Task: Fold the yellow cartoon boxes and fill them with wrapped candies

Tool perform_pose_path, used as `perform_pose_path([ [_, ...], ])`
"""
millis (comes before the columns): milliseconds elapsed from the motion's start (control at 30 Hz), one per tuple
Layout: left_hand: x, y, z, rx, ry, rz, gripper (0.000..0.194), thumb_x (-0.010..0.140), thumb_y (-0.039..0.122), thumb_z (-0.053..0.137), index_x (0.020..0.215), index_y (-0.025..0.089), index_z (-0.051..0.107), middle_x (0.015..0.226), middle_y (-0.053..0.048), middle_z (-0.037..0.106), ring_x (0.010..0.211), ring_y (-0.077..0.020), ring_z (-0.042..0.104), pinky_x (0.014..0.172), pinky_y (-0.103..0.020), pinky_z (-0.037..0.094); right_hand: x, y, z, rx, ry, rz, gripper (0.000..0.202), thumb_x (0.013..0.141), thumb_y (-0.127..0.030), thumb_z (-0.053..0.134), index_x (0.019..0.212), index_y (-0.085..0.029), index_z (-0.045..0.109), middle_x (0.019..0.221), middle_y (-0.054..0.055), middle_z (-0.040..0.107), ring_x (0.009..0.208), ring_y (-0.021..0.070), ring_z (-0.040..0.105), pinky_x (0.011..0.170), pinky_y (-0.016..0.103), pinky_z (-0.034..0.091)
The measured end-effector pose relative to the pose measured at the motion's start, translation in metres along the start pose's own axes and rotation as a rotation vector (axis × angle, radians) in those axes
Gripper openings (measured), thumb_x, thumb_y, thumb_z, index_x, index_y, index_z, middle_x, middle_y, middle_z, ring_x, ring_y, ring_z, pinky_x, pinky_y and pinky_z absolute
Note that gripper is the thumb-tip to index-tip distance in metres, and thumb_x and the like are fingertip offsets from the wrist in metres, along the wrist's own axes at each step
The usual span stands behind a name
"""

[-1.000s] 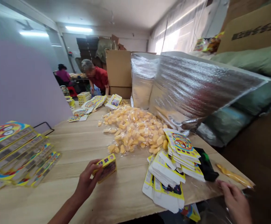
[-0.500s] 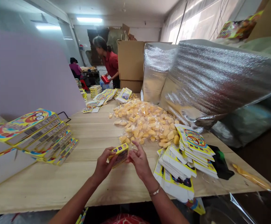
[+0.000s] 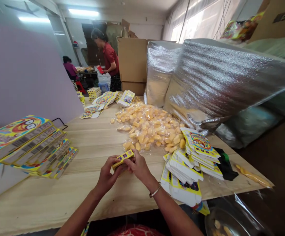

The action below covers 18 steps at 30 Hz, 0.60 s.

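Observation:
A small yellow printed carton (image 3: 123, 157) is held up over the near middle of the table. My left hand (image 3: 108, 175) grips its left end, thumb in front and fingers behind. At the right end, my right hand (image 3: 138, 165) has its fingers closed on the carton too, thumb along the top edge. Just beyond lies a heap of yellow pieces in clear wrappers (image 3: 149, 126). To the right of my right hand, flattened printed cartons (image 3: 184, 167) lie in a loose pile. Whether anything is inside the held carton is hidden.
Filled cartons (image 3: 39, 144) stand stacked at the left on a white box. More flat cartons (image 3: 105, 100) lie at the far edge. Silver foil-lined bags (image 3: 221, 82) bulge behind the heap at right. A co-worker in a red shirt (image 3: 110, 57) stands beyond the wooden table (image 3: 83, 196).
My right hand has moved in onto the carton, its raised index finger now down against it. The carton has tilted so more of its top edge shows. The view has shifted slightly right.

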<state>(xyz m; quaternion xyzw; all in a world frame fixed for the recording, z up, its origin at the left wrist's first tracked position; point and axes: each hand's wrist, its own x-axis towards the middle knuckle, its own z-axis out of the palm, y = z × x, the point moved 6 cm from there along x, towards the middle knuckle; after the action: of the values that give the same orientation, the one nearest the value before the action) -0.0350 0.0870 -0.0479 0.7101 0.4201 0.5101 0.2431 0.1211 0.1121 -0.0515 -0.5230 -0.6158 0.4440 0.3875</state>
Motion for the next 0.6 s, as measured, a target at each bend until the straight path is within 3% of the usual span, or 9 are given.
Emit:
perform_pose_path([
  [100,0.008,-0.002,0.001,-0.012,0.006,-0.091,0.014,0.083,0.032,0.060,0.090,0.020,0.059,0.101,-0.005,0.062,0.092,-0.0185,0.061,0.078,-0.031,0.050,0.005,-0.001,-0.007,-0.289,0.047,-0.119,0.049,0.084,-0.035,0.065,0.126,-0.017,0.050,0.069,0.002,0.068,0.061,0.0191,0.064,0.055,0.025,0.042],
  [233,0.032,-0.005,0.006,-0.011,0.077,-0.260,0.025,0.079,0.037,0.063,0.067,0.019,0.050,0.062,0.004,0.052,0.056,-0.0114,0.052,0.053,-0.022,0.042,0.004,0.003,-0.007,-0.471,0.056,-0.178,0.054,0.085,-0.033,0.064,0.133,-0.016,0.046,0.082,0.008,0.072,0.073,0.0238,0.067,0.061,0.028,0.043],
  [333,0.040,-0.006,0.009,-0.071,0.085,-0.347,0.030,0.074,0.040,0.067,0.089,0.018,0.054,0.061,0.006,0.054,0.054,-0.0131,0.055,0.052,-0.023,0.044,-0.003,0.010,-0.005,-0.434,0.100,-0.154,0.059,0.083,-0.031,0.065,0.136,-0.015,0.043,0.082,0.007,0.072,0.073,0.0229,0.067,0.062,0.027,0.044],
  [433,0.017,-0.010,0.011,-0.143,-0.007,-0.345,0.054,0.076,0.043,0.064,0.122,0.019,0.046,0.093,-0.005,0.069,0.084,-0.0219,0.068,0.072,-0.033,0.054,-0.012,0.014,-0.004,-0.368,0.109,-0.159,0.060,0.082,-0.032,0.066,0.135,-0.017,0.043,0.079,0.003,0.072,0.067,0.0186,0.065,0.059,0.024,0.043],
  [500,-0.012,-0.014,0.014,-0.035,-0.100,-0.258,0.051,0.079,0.039,0.061,0.126,0.022,0.047,0.119,-0.010,0.064,0.107,-0.0256,0.063,0.089,-0.039,0.051,-0.015,0.014,-0.013,-0.391,0.028,-0.198,0.052,0.079,-0.032,0.068,0.127,-0.021,0.052,0.073,-0.001,0.070,0.061,0.0151,0.062,0.055,0.021,0.041],
  [567,-0.043,-0.016,0.017,0.238,-0.205,-0.157,0.043,0.082,0.031,0.054,0.125,0.025,0.052,0.128,-0.010,0.061,0.117,-0.0269,0.058,0.098,-0.043,0.046,-0.016,0.013,-0.047,-0.498,0.031,-0.207,0.030,0.077,-0.030,0.067,0.106,-0.023,0.066,0.068,-0.004,0.068,0.060,0.0129,0.061,0.056,0.020,0.042],
  [600,-0.056,-0.016,0.020,0.388,-0.267,-0.129,0.044,0.082,0.029,0.053,0.126,0.025,0.052,0.130,-0.010,0.060,0.119,-0.0283,0.056,0.099,-0.045,0.045,-0.015,0.013,-0.076,-0.580,0.105,-0.183,0.017,0.077,-0.030,0.065,0.093,-0.023,0.069,0.067,-0.004,0.067,0.061,0.0128,0.060,0.059,0.020,0.043],
])
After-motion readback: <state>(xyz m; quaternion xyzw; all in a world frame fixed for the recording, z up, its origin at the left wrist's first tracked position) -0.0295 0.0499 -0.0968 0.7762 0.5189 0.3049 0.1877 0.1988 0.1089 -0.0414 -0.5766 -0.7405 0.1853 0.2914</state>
